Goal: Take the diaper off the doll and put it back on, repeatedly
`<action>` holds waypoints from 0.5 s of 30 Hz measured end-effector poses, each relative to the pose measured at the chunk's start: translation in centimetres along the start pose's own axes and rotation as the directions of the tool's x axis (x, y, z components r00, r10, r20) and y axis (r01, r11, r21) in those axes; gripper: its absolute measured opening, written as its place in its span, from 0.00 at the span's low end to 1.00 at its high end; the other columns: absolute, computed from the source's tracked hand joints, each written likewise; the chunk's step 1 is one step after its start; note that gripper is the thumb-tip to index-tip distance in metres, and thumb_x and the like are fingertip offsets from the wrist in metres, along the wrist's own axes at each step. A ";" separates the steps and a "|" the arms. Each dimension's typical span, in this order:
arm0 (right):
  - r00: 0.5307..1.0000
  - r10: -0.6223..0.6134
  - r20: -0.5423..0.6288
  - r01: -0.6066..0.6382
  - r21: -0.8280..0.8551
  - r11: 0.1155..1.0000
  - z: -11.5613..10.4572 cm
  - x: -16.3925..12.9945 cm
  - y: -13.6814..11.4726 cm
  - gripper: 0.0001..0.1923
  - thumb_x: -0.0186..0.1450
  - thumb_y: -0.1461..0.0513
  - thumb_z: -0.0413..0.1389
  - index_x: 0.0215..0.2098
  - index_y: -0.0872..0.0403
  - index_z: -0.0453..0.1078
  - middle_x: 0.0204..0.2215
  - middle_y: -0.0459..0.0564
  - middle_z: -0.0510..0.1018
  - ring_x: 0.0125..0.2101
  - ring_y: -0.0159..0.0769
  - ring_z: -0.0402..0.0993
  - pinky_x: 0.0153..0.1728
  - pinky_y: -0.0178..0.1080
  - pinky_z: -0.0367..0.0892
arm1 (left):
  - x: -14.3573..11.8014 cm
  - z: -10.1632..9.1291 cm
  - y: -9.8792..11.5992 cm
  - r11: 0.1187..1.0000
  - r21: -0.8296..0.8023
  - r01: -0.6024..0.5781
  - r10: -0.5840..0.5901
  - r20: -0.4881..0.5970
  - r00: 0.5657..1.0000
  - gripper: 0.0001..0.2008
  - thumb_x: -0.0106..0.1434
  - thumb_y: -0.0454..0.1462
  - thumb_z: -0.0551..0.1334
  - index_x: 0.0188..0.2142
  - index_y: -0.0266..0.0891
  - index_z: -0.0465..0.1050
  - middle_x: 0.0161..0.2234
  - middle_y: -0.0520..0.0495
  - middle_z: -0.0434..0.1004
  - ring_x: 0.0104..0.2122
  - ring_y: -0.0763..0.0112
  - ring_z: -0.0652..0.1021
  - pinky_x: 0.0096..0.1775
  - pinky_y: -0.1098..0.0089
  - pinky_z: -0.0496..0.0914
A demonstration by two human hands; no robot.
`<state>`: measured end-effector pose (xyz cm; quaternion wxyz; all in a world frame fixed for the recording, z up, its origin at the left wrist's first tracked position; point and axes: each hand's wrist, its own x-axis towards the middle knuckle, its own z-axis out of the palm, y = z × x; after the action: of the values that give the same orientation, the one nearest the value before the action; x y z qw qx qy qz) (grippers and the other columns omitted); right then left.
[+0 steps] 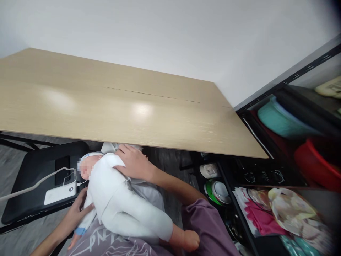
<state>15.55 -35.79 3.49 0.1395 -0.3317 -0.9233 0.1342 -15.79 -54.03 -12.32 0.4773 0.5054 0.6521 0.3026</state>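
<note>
A baby doll (119, 202) in a white suit lies on my lap below the front edge of the wooden table (112, 103). Its head points left and one bare foot sticks out at lower right. My right hand (134, 163) rests on the doll's shoulder and upper chest, fingers curled over it. My left hand (80, 209) cups the doll's back and arm from the left side. A grey cloth (149, 190) lies under the doll.
A black chair (32, 177) at left carries a white power bank (60, 192) with a white cable. A black shelf rack (266, 170) at right holds a teal tub, a red basin, bowls and patterned bags. A white wall stands behind the table.
</note>
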 end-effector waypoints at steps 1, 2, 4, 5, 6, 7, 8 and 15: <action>1.000 -0.003 -0.014 0.003 0.012 1.000 -0.5 -0.2 -0.2 0.15 0.80 0.52 0.64 0.54 0.55 0.76 0.54 0.59 0.79 0.57 0.51 0.75 0.59 0.51 0.77 | 0.1 -0.2 0.2 1.000 0.022 0.006 -0.007 0.026 1.000 0.41 0.63 0.60 0.76 0.68 0.46 0.70 0.68 0.32 0.80 0.69 0.32 0.79 0.70 0.35 0.74; 0.999 -0.001 -0.035 0.002 0.028 1.000 -1.1 -0.7 -0.3 0.15 0.80 0.52 0.64 0.55 0.55 0.76 0.54 0.59 0.80 0.58 0.51 0.75 0.59 0.52 0.77 | 0.1 -0.3 0.6 0.999 0.048 0.001 -0.002 0.032 0.999 0.44 0.59 0.58 0.78 0.68 0.45 0.71 0.68 0.31 0.80 0.69 0.30 0.79 0.70 0.35 0.74; 0.995 0.017 -0.099 -0.010 0.078 0.997 -2.5 -2.1 -0.5 0.15 0.80 0.52 0.64 0.57 0.53 0.77 0.54 0.58 0.80 0.58 0.51 0.75 0.60 0.52 0.77 | 0.1 -0.5 1.6 0.994 0.099 -0.038 0.037 0.013 0.999 0.49 0.54 0.55 0.81 0.71 0.43 0.70 0.69 0.29 0.80 0.69 0.28 0.79 0.69 0.35 0.75; 0.989 0.035 -0.140 -0.020 0.106 0.994 -3.3 -3.1 -0.6 0.14 0.80 0.53 0.64 0.58 0.52 0.77 0.54 0.57 0.80 0.58 0.50 0.75 0.60 0.53 0.77 | 0.1 -0.6 2.3 0.990 0.121 -0.068 0.068 0.005 0.998 0.50 0.54 0.53 0.80 0.72 0.43 0.69 0.70 0.29 0.79 0.69 0.28 0.79 0.68 0.36 0.75; 0.981 0.058 -0.183 -0.034 0.131 0.991 -4.1 -4.2 -0.6 0.14 0.80 0.54 0.64 0.60 0.50 0.77 0.55 0.57 0.80 0.58 0.50 0.76 0.60 0.53 0.77 | 0.1 -0.9 3.2 0.984 0.141 -0.107 0.109 -0.006 0.994 0.50 0.56 0.52 0.80 0.73 0.44 0.69 0.70 0.30 0.79 0.70 0.29 0.79 0.68 0.37 0.76; 0.971 0.087 -0.223 -0.053 0.152 0.987 -5.0 -5.4 -0.6 0.14 0.80 0.56 0.64 0.61 0.49 0.76 0.55 0.57 0.80 0.58 0.51 0.76 0.60 0.53 0.78 | 0.2 -1.1 4.3 0.975 0.160 -0.153 0.158 -0.015 0.987 0.49 0.57 0.52 0.79 0.74 0.45 0.68 0.71 0.31 0.78 0.70 0.30 0.78 0.68 0.39 0.77; 0.959 0.123 -0.255 -0.081 0.169 0.982 -5.8 -6.6 -0.6 0.15 0.79 0.57 0.65 0.62 0.48 0.76 0.57 0.57 0.81 0.59 0.51 0.77 0.60 0.54 0.78 | 0.3 -1.5 5.6 0.963 0.179 -0.203 0.210 -0.018 0.978 0.47 0.60 0.52 0.77 0.75 0.46 0.68 0.71 0.33 0.78 0.71 0.32 0.78 0.67 0.41 0.78; 0.831 0.454 -0.320 -0.393 0.240 0.888 -8.2 -11.8 2.9 0.18 0.80 0.55 0.60 0.66 0.43 0.72 0.57 0.53 0.87 0.53 0.54 0.86 0.51 0.51 0.79 | 6.0 -2.2 19.4 0.836 0.373 -0.401 0.349 0.201 0.915 0.39 0.66 0.53 0.71 0.73 0.49 0.66 0.60 0.43 0.88 0.52 0.42 0.89 0.49 0.56 0.84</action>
<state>28.82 -40.06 8.05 0.3035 -0.5349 -0.7693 0.1729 -10.81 -42.18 3.61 0.3327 0.7293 0.5575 0.2158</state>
